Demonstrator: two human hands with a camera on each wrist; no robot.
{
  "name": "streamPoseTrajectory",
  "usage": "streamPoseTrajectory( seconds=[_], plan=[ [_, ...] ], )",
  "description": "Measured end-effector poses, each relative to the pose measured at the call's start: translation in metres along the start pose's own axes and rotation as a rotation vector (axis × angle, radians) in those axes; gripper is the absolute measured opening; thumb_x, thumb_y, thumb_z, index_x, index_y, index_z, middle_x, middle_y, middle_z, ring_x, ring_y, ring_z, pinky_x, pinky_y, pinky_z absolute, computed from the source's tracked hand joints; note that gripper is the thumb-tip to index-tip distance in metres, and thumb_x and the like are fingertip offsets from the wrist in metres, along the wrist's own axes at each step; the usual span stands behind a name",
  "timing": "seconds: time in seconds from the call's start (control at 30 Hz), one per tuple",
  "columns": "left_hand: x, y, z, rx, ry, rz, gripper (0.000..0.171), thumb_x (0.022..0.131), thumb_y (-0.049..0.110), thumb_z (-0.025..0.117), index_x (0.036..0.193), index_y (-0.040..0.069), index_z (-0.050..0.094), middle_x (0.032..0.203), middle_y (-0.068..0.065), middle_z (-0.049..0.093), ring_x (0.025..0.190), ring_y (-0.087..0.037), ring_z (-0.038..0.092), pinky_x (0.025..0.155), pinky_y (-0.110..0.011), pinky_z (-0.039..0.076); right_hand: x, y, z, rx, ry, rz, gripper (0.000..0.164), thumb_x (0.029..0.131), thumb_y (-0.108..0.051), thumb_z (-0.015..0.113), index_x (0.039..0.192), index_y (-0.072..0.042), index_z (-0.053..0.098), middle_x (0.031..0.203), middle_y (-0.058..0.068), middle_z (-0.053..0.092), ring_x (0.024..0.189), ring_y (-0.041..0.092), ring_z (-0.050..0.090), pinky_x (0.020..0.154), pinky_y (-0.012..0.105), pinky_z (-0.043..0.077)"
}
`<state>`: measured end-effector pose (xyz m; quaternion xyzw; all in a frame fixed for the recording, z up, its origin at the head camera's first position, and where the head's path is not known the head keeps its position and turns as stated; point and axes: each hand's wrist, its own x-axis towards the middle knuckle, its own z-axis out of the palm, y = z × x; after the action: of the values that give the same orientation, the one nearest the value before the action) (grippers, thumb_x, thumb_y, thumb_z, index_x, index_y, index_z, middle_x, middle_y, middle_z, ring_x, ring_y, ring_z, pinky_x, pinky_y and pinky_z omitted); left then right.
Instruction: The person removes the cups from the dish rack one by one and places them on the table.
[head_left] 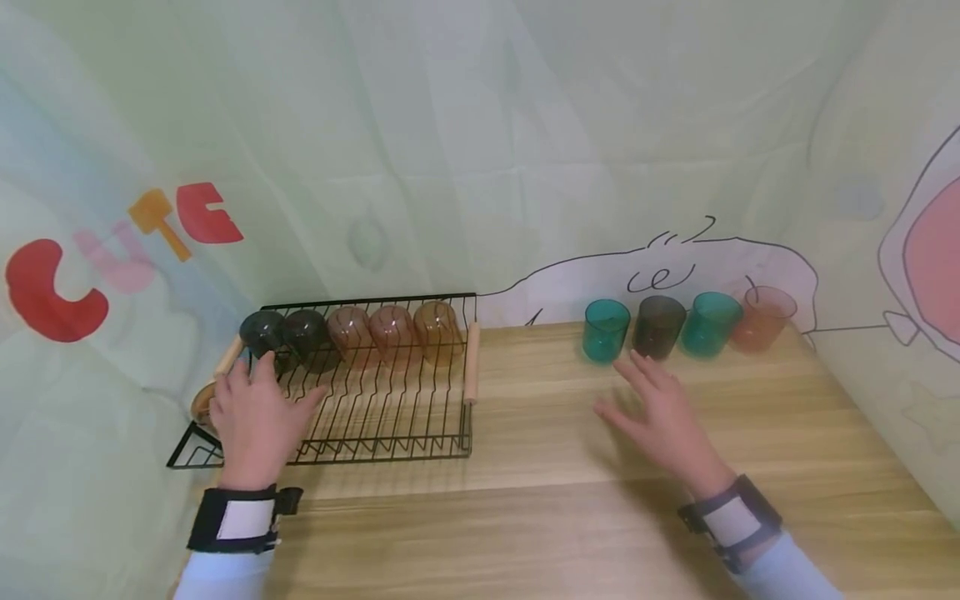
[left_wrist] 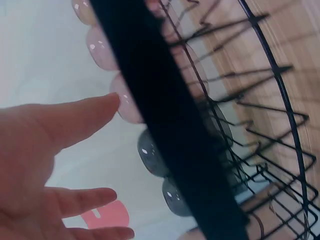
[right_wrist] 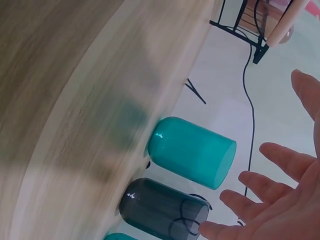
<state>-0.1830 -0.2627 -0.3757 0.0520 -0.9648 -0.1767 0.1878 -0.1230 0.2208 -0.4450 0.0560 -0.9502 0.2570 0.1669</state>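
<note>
My left hand (head_left: 258, 421) hovers over the left part of a black wire dish rack (head_left: 390, 439), fingers spread and holding nothing. Behind it, two dark grey glasses (head_left: 306, 333), two pink glasses (head_left: 392, 329) and an amber glass (head_left: 438, 325) stand upside down in the back row. A brownish glass (head_left: 202, 403) at the rack's left side is partly hidden by this hand. My right hand (head_left: 667, 429), spread and holding nothing, is in front of a teal glass (right_wrist: 192, 152) and a dark grey glass (right_wrist: 160, 205), both upright on the table; a fingertip overlaps the grey rim in the right wrist view.
Farther right in the table row stand another teal glass (head_left: 708, 325) and a pinkish glass (head_left: 761, 321). Wooden handles (head_left: 472, 362) flank the rack. A printed cloth (head_left: 450, 150) hangs right behind the wooden table (head_left: 525, 433) and along its sides.
</note>
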Motion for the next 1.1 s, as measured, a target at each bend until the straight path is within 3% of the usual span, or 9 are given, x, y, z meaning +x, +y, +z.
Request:
streamPoseTrajectory(
  seconds=[0.17, 0.3, 0.57, 0.77, 1.1],
  plan=[
    [0.002, -0.013, 0.001, 0.045, -0.021, -0.027, 0.089, 0.077, 0.043, 0.073, 0.142, -0.003, 0.031, 0.144, -0.041, 0.017, 0.132, -0.063, 0.002, 0.099, -0.077, 0.008, -0.002, -0.003, 0.003, 0.000, 0.021, -0.046, 0.075, 0.079, -0.057, 0.065, 0.138, -0.015, 0.046, 0.150, 0.017, 0.032, 0.135, 0.040, 0.033, 0.108, 0.059, 0.029],
    [0.004, -0.020, 0.001, 0.079, -0.018, -0.047, 0.085, 0.079, 0.040, 0.071, 0.141, -0.004, 0.032, 0.142, -0.042, 0.018, 0.131, -0.064, 0.004, 0.098, -0.077, 0.010, -0.004, -0.004, 0.005, 0.009, 0.017, -0.053, 0.074, 0.079, -0.053, 0.067, 0.138, -0.015, 0.046, 0.149, 0.017, 0.032, 0.135, 0.040, 0.033, 0.108, 0.059, 0.029],
    [0.008, -0.034, 0.002, 0.109, -0.081, -0.121, 0.086, 0.081, 0.044, 0.068, 0.145, 0.002, 0.027, 0.144, -0.043, 0.012, 0.130, -0.066, 0.000, 0.095, -0.081, 0.009, -0.005, -0.007, 0.003, 0.018, -0.003, -0.043, 0.074, 0.079, -0.057, 0.065, 0.138, -0.017, 0.045, 0.149, 0.016, 0.034, 0.134, 0.040, 0.034, 0.107, 0.059, 0.029],
    [0.007, -0.040, 0.005, 0.117, -0.090, -0.138, 0.082, 0.081, 0.040, 0.068, 0.142, -0.001, 0.031, 0.143, -0.043, 0.014, 0.130, -0.065, 0.004, 0.093, -0.081, 0.012, -0.006, -0.007, 0.005, 0.013, -0.001, -0.041, 0.073, 0.080, -0.055, 0.065, 0.137, -0.015, 0.047, 0.149, 0.015, 0.034, 0.134, 0.038, 0.035, 0.108, 0.058, 0.030],
    [0.005, -0.045, 0.010, 0.110, -0.018, -0.125, 0.066, 0.081, 0.020, 0.067, 0.135, -0.005, 0.039, 0.133, -0.040, 0.029, 0.125, -0.061, 0.021, 0.083, -0.075, 0.033, -0.007, -0.006, 0.007, 0.011, 0.003, -0.041, 0.071, 0.080, -0.055, 0.066, 0.135, -0.013, 0.049, 0.149, 0.015, 0.034, 0.134, 0.037, 0.035, 0.108, 0.057, 0.031]
  ],
)
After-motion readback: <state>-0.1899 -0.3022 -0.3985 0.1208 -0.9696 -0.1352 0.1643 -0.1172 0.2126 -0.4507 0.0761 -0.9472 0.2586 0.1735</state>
